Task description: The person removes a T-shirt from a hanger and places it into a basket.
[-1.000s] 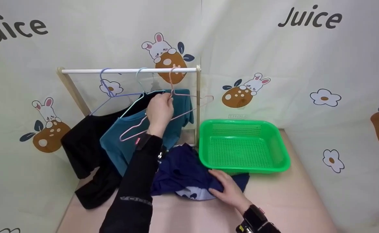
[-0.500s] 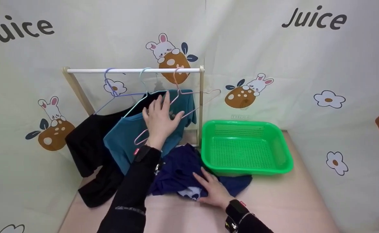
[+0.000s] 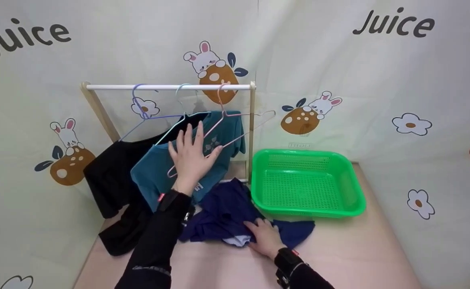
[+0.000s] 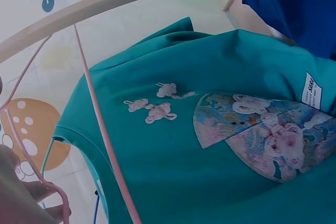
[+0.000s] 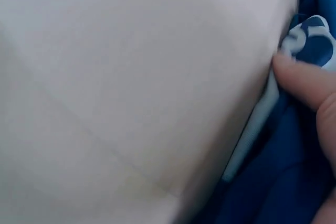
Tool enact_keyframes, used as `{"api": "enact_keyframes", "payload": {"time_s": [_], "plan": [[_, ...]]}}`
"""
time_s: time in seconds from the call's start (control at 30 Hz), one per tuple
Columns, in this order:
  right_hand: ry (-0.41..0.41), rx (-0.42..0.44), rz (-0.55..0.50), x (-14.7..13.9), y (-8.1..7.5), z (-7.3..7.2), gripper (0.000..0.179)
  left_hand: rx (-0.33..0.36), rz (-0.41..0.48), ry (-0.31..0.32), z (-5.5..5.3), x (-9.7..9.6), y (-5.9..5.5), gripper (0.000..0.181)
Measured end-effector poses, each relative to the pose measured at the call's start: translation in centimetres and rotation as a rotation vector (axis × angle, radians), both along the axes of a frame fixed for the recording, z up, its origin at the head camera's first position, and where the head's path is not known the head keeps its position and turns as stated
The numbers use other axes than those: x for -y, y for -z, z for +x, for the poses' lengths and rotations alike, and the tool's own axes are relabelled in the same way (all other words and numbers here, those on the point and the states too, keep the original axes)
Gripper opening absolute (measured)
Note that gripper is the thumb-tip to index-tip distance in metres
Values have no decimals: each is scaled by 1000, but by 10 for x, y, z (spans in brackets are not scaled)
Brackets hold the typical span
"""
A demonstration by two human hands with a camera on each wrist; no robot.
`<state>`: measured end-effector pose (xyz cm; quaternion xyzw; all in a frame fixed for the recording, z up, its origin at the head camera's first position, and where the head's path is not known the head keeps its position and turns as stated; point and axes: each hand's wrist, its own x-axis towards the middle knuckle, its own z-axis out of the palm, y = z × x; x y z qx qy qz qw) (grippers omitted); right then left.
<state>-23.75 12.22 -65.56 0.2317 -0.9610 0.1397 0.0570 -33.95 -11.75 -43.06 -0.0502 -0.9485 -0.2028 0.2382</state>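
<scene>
In the head view my left hand (image 3: 191, 156) is spread, fingers extended, at the pink clothes hanger (image 3: 234, 141) hooked on the rail. The left wrist view shows its fingertips right at the hanger's curled end (image 4: 64, 203). Behind it, a teal shirt (image 4: 157, 156) with rabbit patches hangs on a light-blue hanger (image 3: 170, 130). My right hand (image 3: 268, 239) has its fingers bent into a crumpled navy garment (image 3: 229, 208) with a white print on the table. The right wrist view shows my thumb (image 5: 304, 80) at the cloth's edge, beside the print; the other fingertips are hidden there.
Left of the teal shirt, a black garment (image 3: 110, 176) hangs from a blue hanger (image 3: 132, 129), trailing onto the table (image 3: 339, 253). The wooden rack has a white rail (image 3: 159, 87). A green plastic basket (image 3: 357, 192) stands to the right, close behind the navy garment.
My left hand has let go of the pink hanger's neck and spread its fingers lower down. My right hand has shifted left on the navy garment, and its fingers have bent into the cloth.
</scene>
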Motion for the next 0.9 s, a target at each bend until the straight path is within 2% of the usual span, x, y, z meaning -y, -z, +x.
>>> {"api": "enact_keyframes", "payload": {"time_s": [0.17, 0.27, 0.37, 0.53, 0.73, 0.9], "plan": [[51, -36, -69, 3, 3, -1, 37, -59, 25, 0, 5, 11, 8, 86], [67, -29, -158, 0, 1, -2, 30, -93, 24, -9, 9, 18, 12, 85], [69, -15, -296, -6, -7, -3, 30, -120, 24, -8, 15, 25, 15, 84], [66, 6, -542, -16, -31, -5, 34, -164, 39, 8, 24, 37, 17, 82], [142, 160, -876, -19, -66, -10, 33, -233, 39, 29, 31, 43, 14, 82], [164, 204, -1098, -25, -96, -9, 33, -269, 45, 41, 34, 45, 11, 81]]}}
